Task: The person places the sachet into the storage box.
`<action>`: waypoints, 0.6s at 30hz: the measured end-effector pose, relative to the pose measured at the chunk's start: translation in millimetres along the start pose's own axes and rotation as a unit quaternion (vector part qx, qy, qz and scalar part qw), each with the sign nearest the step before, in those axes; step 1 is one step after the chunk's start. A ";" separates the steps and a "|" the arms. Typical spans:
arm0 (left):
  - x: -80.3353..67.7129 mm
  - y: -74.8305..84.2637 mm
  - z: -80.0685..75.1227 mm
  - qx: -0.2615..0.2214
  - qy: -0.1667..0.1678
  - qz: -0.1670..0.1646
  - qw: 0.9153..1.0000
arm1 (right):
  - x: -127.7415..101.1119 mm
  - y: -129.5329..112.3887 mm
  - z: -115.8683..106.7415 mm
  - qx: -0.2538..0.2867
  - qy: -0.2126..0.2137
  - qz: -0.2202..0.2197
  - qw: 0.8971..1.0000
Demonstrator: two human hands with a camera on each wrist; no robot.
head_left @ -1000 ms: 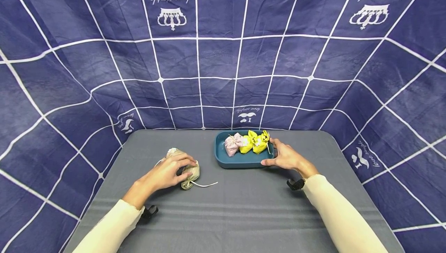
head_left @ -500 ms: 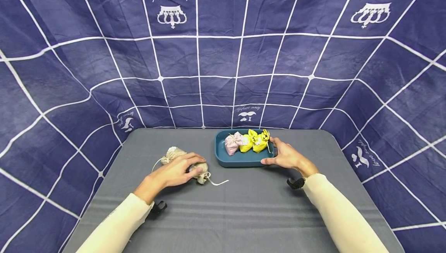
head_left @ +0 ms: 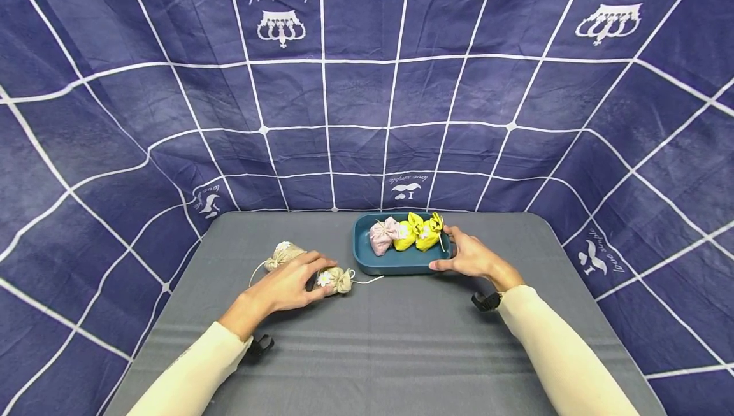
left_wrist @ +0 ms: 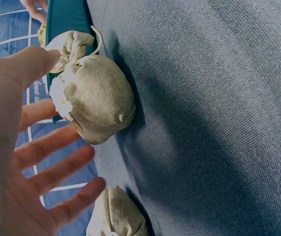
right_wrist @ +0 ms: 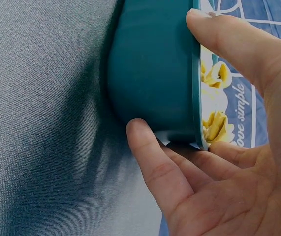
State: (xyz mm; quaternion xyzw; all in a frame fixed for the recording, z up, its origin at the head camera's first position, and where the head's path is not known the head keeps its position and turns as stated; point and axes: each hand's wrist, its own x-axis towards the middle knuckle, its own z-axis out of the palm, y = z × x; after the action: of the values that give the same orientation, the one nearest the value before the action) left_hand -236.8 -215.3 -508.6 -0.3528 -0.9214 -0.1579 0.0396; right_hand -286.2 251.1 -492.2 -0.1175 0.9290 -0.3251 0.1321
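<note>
My left hand (head_left: 289,283) has thumb and fingertips right at a small beige drawstring pouch (head_left: 331,280) with a white flower. In the left wrist view the fingers are spread and fairly straight, with the pouch (left_wrist: 101,98) just beyond them. A second beige pouch (head_left: 283,253) lies partly hidden behind this hand. My right hand (head_left: 473,258) grips the right end of a teal rectangular tray (head_left: 395,271). Its thumb sits at the front rim, its fingers around the end wall (right_wrist: 155,73). Inside lie a pink pouch (head_left: 381,237) and two yellow pouches (head_left: 404,236).
A grey cloth-covered table (head_left: 367,352) carries everything. Blue fabric with white grid lines (head_left: 361,97) rises behind the tray and along both sides. A pale cord (head_left: 369,281) trails from the nearer beige pouch toward the tray.
The nearer beige pouch has shifted right and turned, its neck and cord now pointing right and its flower showing. My left hand moved slightly right. The right hand and tray stayed put.
</note>
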 end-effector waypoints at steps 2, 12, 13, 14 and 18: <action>1.0 0.5 0.0 0.000 0.004 0.012 1.000 | 0.5 -0.4 0.1 0.001 0.000 0.002 1.000; 6.6 -1.4 0.2 -0.014 0.008 0.056 0.998 | 1.7 -2.0 -0.4 -0.001 0.006 -0.003 1.000; 7.4 -2.0 0.7 -0.016 0.009 0.064 0.998 | 1.7 -2.0 -0.4 -0.002 0.006 -0.004 1.000; 8.4 -2.6 1.5 -0.017 0.008 0.072 0.997 | 1.8 -2.0 -0.5 -0.003 0.006 -0.004 1.000; 11.8 -5.3 6.4 -0.011 -0.004 0.102 0.995 | 1.5 -1.8 -0.7 -0.002 0.006 -0.004 1.000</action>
State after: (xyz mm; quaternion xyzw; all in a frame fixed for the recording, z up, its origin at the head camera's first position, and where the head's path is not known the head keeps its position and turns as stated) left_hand -248.8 -209.5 -513.9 -0.4460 -0.8789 -0.1622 0.0483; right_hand -287.6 249.7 -490.8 -0.1193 0.9302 -0.3241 0.1245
